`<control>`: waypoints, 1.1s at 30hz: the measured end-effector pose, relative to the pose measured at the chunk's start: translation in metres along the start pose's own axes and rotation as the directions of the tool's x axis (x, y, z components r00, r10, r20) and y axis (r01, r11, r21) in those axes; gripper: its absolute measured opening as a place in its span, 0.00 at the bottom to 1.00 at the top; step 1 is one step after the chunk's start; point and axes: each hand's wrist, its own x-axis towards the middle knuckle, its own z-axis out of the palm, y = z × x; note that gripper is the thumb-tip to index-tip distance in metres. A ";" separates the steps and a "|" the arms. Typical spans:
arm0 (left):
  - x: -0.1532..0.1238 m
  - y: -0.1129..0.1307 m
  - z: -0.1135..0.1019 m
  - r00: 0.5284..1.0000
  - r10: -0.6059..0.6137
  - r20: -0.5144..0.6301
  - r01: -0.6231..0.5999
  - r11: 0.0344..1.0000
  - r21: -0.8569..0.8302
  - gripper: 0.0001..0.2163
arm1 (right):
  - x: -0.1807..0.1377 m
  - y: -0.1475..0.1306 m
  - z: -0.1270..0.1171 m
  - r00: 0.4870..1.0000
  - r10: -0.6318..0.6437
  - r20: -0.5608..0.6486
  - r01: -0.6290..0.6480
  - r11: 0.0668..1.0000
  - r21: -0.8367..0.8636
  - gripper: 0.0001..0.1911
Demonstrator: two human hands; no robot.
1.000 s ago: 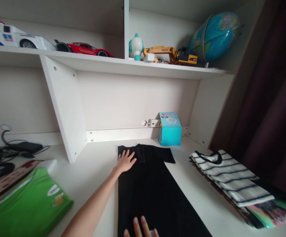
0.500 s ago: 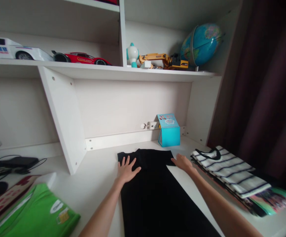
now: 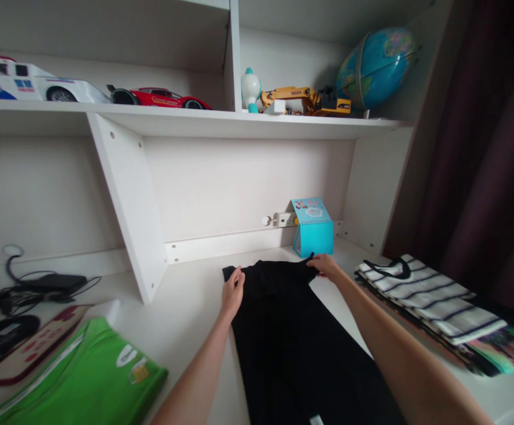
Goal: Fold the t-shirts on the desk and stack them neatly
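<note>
A black T-shirt point(image 3: 279, 330) lies lengthwise on the white desk, its sleeve end toward the back and its near end running out of view at the bottom. My left hand point(image 3: 234, 290) is closed at the far left corner, fingers pinched on the cloth by the sleeve. At the far right corner, my right hand point(image 3: 325, 267) pinches the other sleeve, whose edge is lifted a little off the desk. A small white label point(image 3: 316, 420) shows on the shirt at the bottom edge of the picture.
To the right is a stack of folded clothes topped by a striped shirt point(image 3: 434, 301). A green shirt point(image 3: 88, 372) lies at left, near a black adapter with cables point(image 3: 57, 283). Behind stand a blue desk calendar point(image 3: 314, 236) and a shelf point(image 3: 186, 121) holding toys and a globe point(image 3: 379, 68).
My left hand has gone from lying flat on the shirt to pinching its left corner. My right hand has lifted the right sleeve slightly. The view has shifted a little left.
</note>
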 end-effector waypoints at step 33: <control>0.011 0.003 0.000 1.000 0.017 -0.018 -0.017 1.000 0.020 0.23 | -0.234 0.117 0.002 0.787 -0.612 0.074 0.583 0.700 -0.413 0.23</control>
